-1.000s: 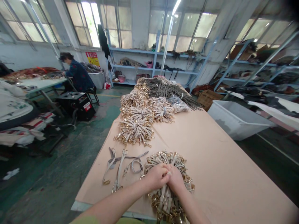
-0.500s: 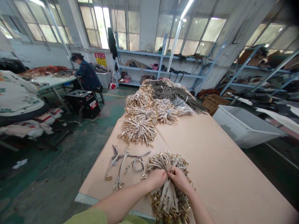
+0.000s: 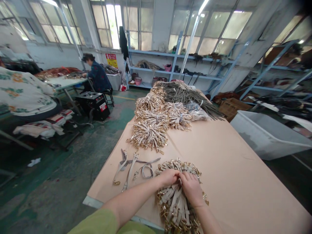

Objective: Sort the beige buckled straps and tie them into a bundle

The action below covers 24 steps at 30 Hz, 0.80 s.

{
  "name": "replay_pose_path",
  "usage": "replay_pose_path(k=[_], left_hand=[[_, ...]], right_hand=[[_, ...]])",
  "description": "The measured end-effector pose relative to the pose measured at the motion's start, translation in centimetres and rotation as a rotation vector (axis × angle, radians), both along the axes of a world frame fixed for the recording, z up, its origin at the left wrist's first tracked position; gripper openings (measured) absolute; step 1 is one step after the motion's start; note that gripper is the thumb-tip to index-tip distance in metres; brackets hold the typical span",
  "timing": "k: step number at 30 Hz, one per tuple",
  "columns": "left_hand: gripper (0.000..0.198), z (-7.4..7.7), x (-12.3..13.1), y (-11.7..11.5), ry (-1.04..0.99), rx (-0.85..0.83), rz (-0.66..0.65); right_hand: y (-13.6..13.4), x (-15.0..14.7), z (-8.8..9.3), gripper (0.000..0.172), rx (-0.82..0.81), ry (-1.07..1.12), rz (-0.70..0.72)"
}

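A thick bundle of beige straps (image 3: 176,203) with gold-coloured clasps fans out at both ends near the table's front edge. My left hand (image 3: 170,177) and my right hand (image 3: 191,186) meet over its gathered middle. Both are closed, the fingertips pinched close together. Whatever lies between the fingers is too small and too covered to make out. To the left, loose straps with metal buckles and clips (image 3: 131,169) lie on the table, next to a curled strap (image 3: 147,171).
Several bundles of similar straps (image 3: 148,134) lie farther up the table (image 3: 231,175), before a heap of dark green straps (image 3: 187,94). A white bin (image 3: 265,136) stands on the right. Two people (image 3: 98,78) (image 3: 26,92) sit at the left, near a black machine (image 3: 94,105).
My hands stay together over the bundle's middle. My right hand has turned, its back and fingers now lying more over the straps. The view has shifted slightly left.
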<state>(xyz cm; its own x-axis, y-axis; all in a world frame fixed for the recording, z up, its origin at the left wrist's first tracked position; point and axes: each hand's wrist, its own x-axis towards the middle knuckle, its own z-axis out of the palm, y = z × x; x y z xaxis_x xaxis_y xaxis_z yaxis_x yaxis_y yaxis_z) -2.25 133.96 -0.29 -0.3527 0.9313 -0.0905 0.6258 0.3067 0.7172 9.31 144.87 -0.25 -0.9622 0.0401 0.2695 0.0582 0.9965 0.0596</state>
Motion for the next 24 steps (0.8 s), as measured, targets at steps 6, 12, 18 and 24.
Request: replay_pose_path(k=[6,12,18,24], left_hand=[[0.023,0.1,-0.6,0.0,0.151,-0.053,-0.028],[0.022,0.5,0.4,-0.1,0.27,-0.133,0.01],[0.026,-0.4,1.5,-0.9,0.3,-0.208,0.135],[0.027,-1.6,2.2,-1.6,0.239,-0.249,0.225]], right_hand=[[0.5,0.9,-0.3,0.01,0.006,0.006,-0.107],[0.4,1.6,0.2,0.013,0.001,-0.022,-0.129],[0.5,3.7,-0.7,0.019,-0.138,-0.135,-0.228],[-0.9,4.9,-1.3,0.037,-0.331,-0.313,-0.355]])
